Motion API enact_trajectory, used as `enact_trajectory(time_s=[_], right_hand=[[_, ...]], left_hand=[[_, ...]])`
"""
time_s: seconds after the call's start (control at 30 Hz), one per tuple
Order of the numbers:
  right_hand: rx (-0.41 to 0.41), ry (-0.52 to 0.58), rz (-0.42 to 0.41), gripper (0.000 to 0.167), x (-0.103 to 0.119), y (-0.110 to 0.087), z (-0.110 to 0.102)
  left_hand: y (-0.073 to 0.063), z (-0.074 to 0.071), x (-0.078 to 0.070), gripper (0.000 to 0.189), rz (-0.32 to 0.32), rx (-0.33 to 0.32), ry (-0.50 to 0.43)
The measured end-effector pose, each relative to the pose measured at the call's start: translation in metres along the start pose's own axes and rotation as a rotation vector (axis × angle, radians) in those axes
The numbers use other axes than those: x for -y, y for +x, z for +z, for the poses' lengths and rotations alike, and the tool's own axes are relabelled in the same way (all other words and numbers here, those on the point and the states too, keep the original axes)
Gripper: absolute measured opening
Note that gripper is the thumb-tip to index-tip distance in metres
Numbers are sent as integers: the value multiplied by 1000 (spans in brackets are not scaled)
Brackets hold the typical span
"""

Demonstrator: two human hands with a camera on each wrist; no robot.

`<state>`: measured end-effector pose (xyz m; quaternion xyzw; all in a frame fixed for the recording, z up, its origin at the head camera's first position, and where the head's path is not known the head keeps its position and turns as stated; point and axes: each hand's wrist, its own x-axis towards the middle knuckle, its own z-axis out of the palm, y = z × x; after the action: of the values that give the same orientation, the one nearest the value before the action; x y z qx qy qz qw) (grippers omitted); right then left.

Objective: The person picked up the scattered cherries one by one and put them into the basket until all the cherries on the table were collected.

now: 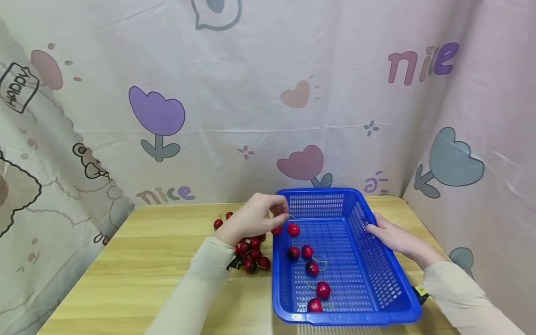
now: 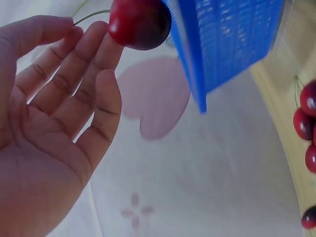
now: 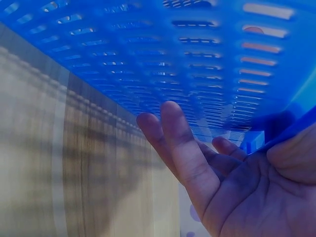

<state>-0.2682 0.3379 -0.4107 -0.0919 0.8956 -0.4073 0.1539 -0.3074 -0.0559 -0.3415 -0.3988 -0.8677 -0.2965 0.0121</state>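
My left hand (image 1: 260, 215) is over the left rim of a blue plastic basket (image 1: 335, 318). Thumb and forefinger pinch the thin green stem of a cherry (image 1: 293, 229), which hangs below them on the basket side; in the left wrist view this cherry (image 2: 139, 23) is dark red and glossy. Another cherry (image 1: 276, 230) shows just under the hand, by the rim. With my right hand (image 1: 393, 236) I hold the basket's right rim, thumb over the top; in the right wrist view the fingers (image 3: 180, 143) lie along the outside of the slotted wall.
Several cherries (image 1: 311, 268) lie along the left side of the basket floor. A pile of cherries (image 1: 251, 255) sits on the wooden table (image 1: 138, 265) left of the basket, partly behind my left forearm. A printed curtain (image 1: 234, 88) hangs behind and at both sides.
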Motion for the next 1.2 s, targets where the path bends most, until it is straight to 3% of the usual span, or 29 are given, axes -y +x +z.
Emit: enact_trajectory(time_s=[0.2, 0.5, 0.8, 0.93, 1.2], right_hand=[[-10, -8, -3, 64, 0, 0, 1], [-18, -25, 14, 66, 2, 0, 1], [-13, -13, 5, 65, -1, -1, -1], [-12, -13, 7, 65, -1, -2, -2], [-9, -6, 14, 66, 2, -2, 0]], left_hand=[[25, 20, -9, 9, 52, 109, 76], [48, 41, -31, 15, 96, 231, 169], [48, 68, -46, 10, 81, 404, 221], [44, 69, -49, 5, 86, 411, 204], [32, 57, -47, 6, 143, 348, 143]])
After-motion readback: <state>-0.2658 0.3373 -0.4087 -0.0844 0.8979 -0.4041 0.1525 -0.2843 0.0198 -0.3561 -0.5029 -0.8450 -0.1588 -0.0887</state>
